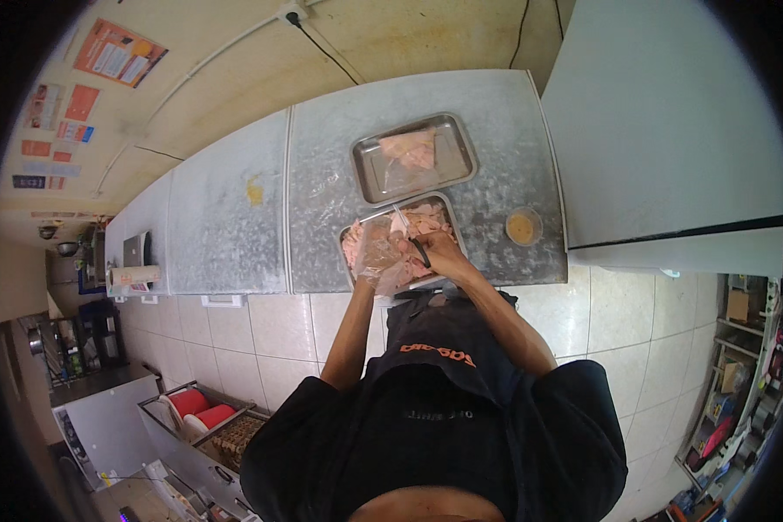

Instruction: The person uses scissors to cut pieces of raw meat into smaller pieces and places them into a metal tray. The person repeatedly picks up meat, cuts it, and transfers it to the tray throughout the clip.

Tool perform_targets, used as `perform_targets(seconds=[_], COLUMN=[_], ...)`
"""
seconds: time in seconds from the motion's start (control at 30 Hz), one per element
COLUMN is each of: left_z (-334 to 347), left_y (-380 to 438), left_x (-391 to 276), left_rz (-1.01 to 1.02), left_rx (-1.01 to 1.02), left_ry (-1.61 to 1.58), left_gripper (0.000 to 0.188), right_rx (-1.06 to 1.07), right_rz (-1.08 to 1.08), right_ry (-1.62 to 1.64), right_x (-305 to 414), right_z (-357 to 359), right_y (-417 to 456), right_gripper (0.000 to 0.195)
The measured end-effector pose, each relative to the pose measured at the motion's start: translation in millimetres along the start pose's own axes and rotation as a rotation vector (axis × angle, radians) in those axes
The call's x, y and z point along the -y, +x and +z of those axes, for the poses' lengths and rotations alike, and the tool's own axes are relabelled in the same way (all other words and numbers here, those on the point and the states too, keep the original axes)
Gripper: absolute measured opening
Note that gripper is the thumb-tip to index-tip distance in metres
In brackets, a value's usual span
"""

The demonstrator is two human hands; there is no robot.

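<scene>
My left hand (380, 251), covered by a clear plastic glove, is over a metal tray (455, 225) full of pale pink raw meat pieces (430, 215). Its fingers are beside a pale meat piece, but the crinkled plastic hides whether they grip it. Bare, my right hand (445, 254) holds scissors (420, 251) with black handles. Their metal blades point away from me over the meat, close to my left fingertips. Just beyond is a second metal tray (453, 173), with a clear plastic bag of pink meat (412, 149) lying in it.
Right of the trays, a clear round tub (524, 226) holds something yellowish-brown. The trays rest on a worn grey chest-like counter (326, 254). A tall grey cabinet (659, 130) borders its right end. Further left are a paper roll (134, 275) and a yellow stain (254, 190).
</scene>
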State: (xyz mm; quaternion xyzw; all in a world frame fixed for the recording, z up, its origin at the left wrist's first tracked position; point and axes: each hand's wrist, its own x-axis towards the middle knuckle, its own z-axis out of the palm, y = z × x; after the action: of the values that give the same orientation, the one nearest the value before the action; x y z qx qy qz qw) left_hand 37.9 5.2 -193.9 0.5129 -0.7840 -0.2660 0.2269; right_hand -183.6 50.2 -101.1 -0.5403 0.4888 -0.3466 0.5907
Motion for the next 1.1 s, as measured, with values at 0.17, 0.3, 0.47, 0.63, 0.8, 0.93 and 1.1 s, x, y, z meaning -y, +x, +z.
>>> perform_targets(seconds=[0.17,0.3,0.47,0.63,0.8,0.93,1.1], left_z=[-15.7,-26.5,10.9,-8.1,-11.3,16.1,34.3], left_y=[19.3,30.2,-5.5,-3.0,1.1,-8.8,-16.3], left_x=[-69.3,-104.2,-67.8,-90.1,-76.3,-83.5,-71.9], left_rz=[0.295,0.016,0.1,-0.302,-0.233,-0.218,-0.088], left_rx=[-0.119,0.066,0.234,0.312,0.205,0.326,0.307], left_ry=[0.184,-0.064,0.07,-0.175,-0.207,0.233,0.389], left_gripper=[0.02,0.023,0.041,0.067,0.053,0.035,0.033], right_rx=[-0.074,-0.163,-0.365,-0.332,-0.152,-0.135,-0.145], right_rz=[0.039,0.116,0.105,0.236,0.286,0.303,0.268], right_ry=[0.151,0.221,0.371,0.199,0.059,0.051,0.079], right_x=[-3.1,-12.4,3.5,-4.9,-40.7,-47.5,-51.9], right_z=[-4.5,-7.5,-67.0,-90.8,-73.1,-67.7,-63.9], right_y=[-7.1,1.8,7.5,-21.4,-45.0,-47.8,-41.7], right_gripper=[0.052,0.049,0.059,0.067,0.068,0.067,0.071])
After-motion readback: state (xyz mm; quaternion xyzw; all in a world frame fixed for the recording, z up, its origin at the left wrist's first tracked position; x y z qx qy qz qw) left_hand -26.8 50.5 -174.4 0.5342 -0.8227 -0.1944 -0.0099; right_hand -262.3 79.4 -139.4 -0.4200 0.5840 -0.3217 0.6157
